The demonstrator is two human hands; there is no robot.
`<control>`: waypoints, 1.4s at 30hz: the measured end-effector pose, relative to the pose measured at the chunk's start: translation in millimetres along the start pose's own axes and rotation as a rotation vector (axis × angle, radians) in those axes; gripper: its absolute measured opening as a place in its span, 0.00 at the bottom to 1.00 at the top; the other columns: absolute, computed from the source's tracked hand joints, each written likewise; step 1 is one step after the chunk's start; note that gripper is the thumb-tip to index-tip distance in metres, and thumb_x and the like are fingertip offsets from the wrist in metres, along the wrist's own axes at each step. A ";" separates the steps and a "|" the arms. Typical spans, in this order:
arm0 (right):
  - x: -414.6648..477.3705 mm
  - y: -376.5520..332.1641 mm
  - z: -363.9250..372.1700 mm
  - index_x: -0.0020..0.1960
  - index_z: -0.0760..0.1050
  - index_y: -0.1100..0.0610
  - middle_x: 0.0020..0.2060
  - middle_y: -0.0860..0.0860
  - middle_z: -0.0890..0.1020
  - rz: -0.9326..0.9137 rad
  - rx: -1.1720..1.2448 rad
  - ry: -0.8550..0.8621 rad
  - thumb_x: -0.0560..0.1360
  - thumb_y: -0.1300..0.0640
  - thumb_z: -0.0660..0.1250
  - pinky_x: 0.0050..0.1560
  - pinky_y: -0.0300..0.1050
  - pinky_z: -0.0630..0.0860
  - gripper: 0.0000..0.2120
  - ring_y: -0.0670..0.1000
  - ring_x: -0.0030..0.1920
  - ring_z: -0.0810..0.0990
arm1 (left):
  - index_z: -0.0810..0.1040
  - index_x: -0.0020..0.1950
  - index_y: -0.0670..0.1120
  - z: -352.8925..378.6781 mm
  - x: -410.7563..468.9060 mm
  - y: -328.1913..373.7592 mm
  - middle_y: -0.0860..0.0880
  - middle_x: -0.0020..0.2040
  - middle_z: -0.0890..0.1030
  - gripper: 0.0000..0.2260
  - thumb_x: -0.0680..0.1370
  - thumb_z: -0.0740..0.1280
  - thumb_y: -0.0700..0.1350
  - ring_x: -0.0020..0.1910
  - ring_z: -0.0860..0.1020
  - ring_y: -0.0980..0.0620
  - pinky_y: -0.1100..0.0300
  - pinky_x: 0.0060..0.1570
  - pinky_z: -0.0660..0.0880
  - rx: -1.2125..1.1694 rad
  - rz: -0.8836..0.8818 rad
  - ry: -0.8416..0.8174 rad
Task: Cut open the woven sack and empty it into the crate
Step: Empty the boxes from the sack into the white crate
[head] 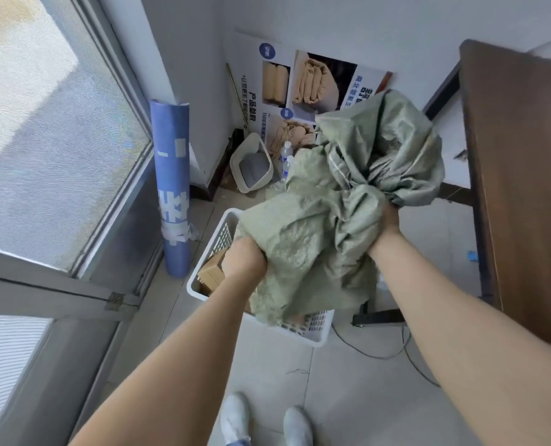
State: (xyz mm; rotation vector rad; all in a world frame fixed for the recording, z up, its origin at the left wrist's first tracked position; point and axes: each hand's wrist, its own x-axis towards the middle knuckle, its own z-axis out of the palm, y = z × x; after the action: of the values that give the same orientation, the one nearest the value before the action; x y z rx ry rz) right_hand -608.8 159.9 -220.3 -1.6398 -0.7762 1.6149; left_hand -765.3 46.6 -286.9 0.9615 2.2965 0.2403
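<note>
Head view: crumpled green woven sack [329, 220] over white crate [216, 235].

Bright, even daylight enters through the window [42, 140] at left. Shadows are soft and faint on the floor [348, 397]. Wide-angle bending curves the edges; detail is slightly soft throughout.

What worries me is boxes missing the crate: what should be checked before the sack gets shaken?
1. Left hand grips the woven sack: ok.
2. Right hand grips the sack's bunched part: ok.
3. Sack's lower edge hangs over the crate: ok.
4. Cardboard boxes lie inside the crate: ok.
5. Sack fully emptied: cannot tell, its inside is hidden.
6. Cut opening faces down: cannot tell.
</note>
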 end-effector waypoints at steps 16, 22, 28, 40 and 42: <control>-80.6 -54.4 38.3 0.71 0.66 0.60 0.65 0.55 0.75 -0.213 -0.830 -0.355 0.62 0.44 0.77 0.65 0.52 0.73 0.44 0.55 0.63 0.75 | 0.43 0.76 0.55 -138.5 -84.0 82.8 0.46 0.73 0.61 0.56 0.59 0.76 0.48 0.70 0.65 0.46 0.50 0.66 0.70 -0.712 0.284 -0.246; -127.2 -99.5 33.4 0.54 0.78 0.59 0.44 0.55 0.84 -0.120 -0.733 -0.471 0.67 0.56 0.75 0.51 0.47 0.79 0.17 0.54 0.44 0.82 | 0.49 0.76 0.48 -171.3 -114.1 71.1 0.46 0.73 0.63 0.54 0.61 0.79 0.57 0.72 0.63 0.44 0.48 0.70 0.63 -0.107 0.209 -0.214; -176.8 -115.4 39.0 0.50 0.79 0.61 0.39 0.57 0.84 0.062 -0.494 -0.536 0.72 0.56 0.67 0.40 0.45 0.78 0.10 0.56 0.37 0.82 | 0.62 0.68 0.50 -199.2 -160.2 69.1 0.49 0.59 0.75 0.37 0.65 0.78 0.47 0.53 0.76 0.50 0.54 0.55 0.76 -0.277 0.247 -0.138; -243.4 -138.5 24.5 0.75 0.56 0.50 0.71 0.53 0.66 -0.669 -0.938 -0.569 0.73 0.48 0.67 0.58 0.47 0.68 0.34 0.55 0.64 0.70 | 0.80 0.53 0.40 -232.3 -198.7 35.0 0.47 0.42 0.79 0.11 0.72 0.70 0.41 0.43 0.78 0.49 0.63 0.38 0.72 -0.729 0.035 0.291; -250.7 -133.9 28.8 0.76 0.56 0.53 0.72 0.54 0.65 -0.545 -0.975 -0.569 0.73 0.43 0.66 0.61 0.48 0.68 0.37 0.56 0.66 0.70 | 0.80 0.50 0.41 -233.8 -206.6 33.5 0.49 0.38 0.79 0.08 0.72 0.70 0.41 0.38 0.78 0.52 0.65 0.32 0.72 -0.871 0.010 0.368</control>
State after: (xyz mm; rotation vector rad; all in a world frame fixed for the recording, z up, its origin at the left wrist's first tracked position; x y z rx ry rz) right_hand -641.1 35.0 34.7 -1.2896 -2.3456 1.3434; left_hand -779.0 -56.1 9.4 0.4849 2.1243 1.3769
